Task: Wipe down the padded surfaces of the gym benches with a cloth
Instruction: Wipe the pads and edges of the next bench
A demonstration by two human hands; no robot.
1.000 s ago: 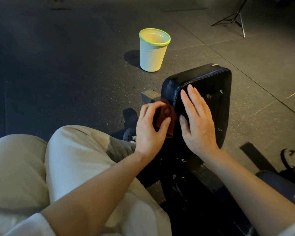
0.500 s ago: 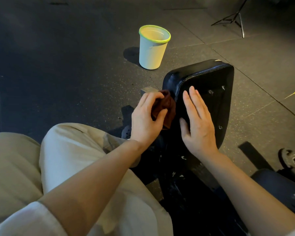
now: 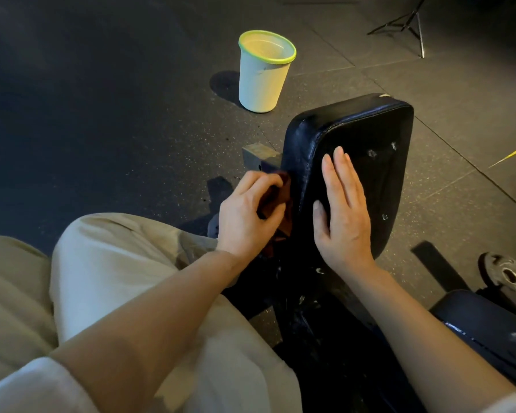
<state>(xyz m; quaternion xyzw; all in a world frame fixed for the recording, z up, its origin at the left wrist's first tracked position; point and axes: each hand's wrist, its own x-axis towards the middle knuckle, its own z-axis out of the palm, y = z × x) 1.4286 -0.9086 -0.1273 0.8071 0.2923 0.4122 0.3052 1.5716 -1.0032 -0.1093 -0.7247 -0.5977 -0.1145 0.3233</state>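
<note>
The dark red cloth [image 3: 273,204] is bunched & gripped by curled fingers of the left hand [image 3: 246,217], pressed vs. the left side edge of the black bench pad [image 3: 358,129]; the right hand [image 3: 344,213] is laid flat on the pad's face, fingers straight, bracing it. Risks, as judged: w/ the cloth so wadded, little area is contacted, so streaks or missed seam strips are likely; knuckles could be scraped on the metal frame block [image 3: 258,158] just beside. The pad is glossy vinyl-like, rounded corners, piped seam, w/ small scuffs or tears. The floor is speckled rubber tile; a pale ribbed bin [image 3: 264,81], green-rimmed, stands well apart.
</note>
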